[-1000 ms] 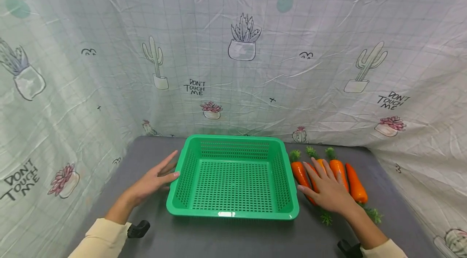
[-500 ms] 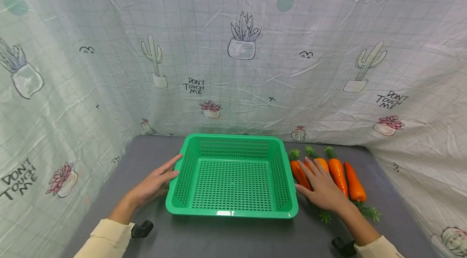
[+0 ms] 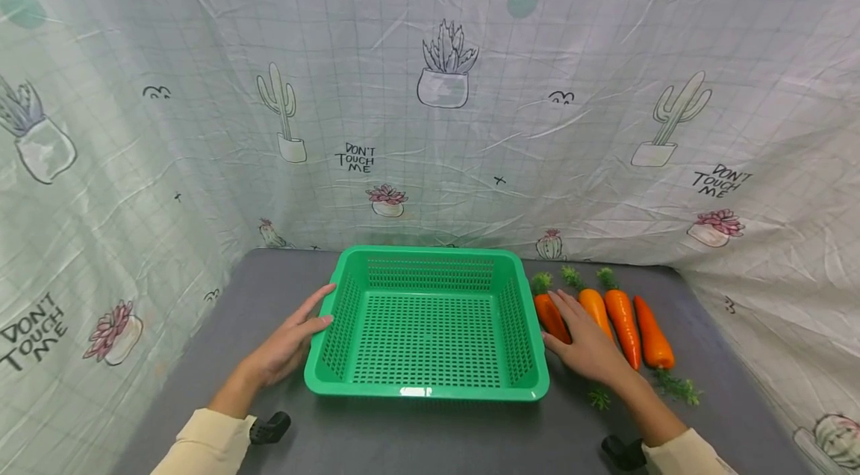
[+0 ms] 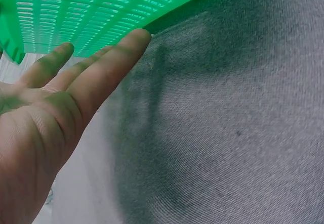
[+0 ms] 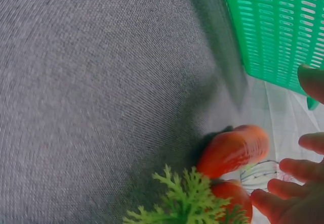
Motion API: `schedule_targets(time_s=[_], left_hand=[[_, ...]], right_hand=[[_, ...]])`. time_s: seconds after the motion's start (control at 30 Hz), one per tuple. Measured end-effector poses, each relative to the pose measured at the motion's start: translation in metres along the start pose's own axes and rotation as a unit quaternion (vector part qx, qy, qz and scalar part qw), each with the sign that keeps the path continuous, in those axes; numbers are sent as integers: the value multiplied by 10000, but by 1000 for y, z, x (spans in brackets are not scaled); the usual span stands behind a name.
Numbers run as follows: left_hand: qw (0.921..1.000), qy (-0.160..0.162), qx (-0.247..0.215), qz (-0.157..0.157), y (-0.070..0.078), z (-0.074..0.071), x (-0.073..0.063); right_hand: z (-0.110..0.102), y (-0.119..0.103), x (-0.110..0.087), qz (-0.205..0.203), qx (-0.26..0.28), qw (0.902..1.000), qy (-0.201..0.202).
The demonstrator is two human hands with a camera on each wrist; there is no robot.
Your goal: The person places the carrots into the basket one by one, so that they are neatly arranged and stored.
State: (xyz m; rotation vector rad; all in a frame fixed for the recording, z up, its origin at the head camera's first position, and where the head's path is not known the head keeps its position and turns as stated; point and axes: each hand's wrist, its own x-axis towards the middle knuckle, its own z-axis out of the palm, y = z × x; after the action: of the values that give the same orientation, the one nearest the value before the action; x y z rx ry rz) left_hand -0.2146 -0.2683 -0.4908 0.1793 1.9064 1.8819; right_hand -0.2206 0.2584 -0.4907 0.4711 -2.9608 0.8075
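Note:
A green perforated plastic basket (image 3: 427, 392) sits in the middle of the grey table. At its left side is my left hand (image 3: 282, 348), fingers extended and tips right at the rim; the left wrist view shows these fingers (image 4: 109, 72) along the slotted wall. My right hand (image 3: 594, 352) lies between the basket and several toy carrots, thumb at the right rim. Its fingers stretch over the leftmost carrot (image 3: 551, 317), hiding part of the pile. In the right wrist view the spread fingers (image 5: 298, 171) are beside orange carrots (image 5: 234, 150).
Right of the hand lie a yellow-orange carrot (image 3: 594, 305), an orange carrot (image 3: 622, 322) and another orange carrot (image 3: 652, 333) with its leaves (image 3: 678, 387) toward me. Leafy green (image 3: 600, 399) pokes out below the hand. A cactus-print cloth (image 3: 443, 161) hangs behind and beside the table.
My left fingers have come in to the basket's left rim. My right hand has slid left off the carrots toward the basket, uncovering the yellow-orange one. The basket has hardly moved.

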Motion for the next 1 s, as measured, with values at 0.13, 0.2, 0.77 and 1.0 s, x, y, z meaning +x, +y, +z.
schedule_targets(time_s=[0.13,0.2,0.77,1.0], left_hand=[[9999,119,-63,-40,-1,2,-1],[9999,153,-47,-40,-1,3,-1],[9992,387,-75,-39,-2,6,1],[9995,280,-105,43,-1,6,0]], right_hand=[[4,4,4,65,145,9999,38],[6,6,6,121,182,9997,57],[15,5,21,969,436,9942,184],[22,7,25,1133,320,9927,252]])
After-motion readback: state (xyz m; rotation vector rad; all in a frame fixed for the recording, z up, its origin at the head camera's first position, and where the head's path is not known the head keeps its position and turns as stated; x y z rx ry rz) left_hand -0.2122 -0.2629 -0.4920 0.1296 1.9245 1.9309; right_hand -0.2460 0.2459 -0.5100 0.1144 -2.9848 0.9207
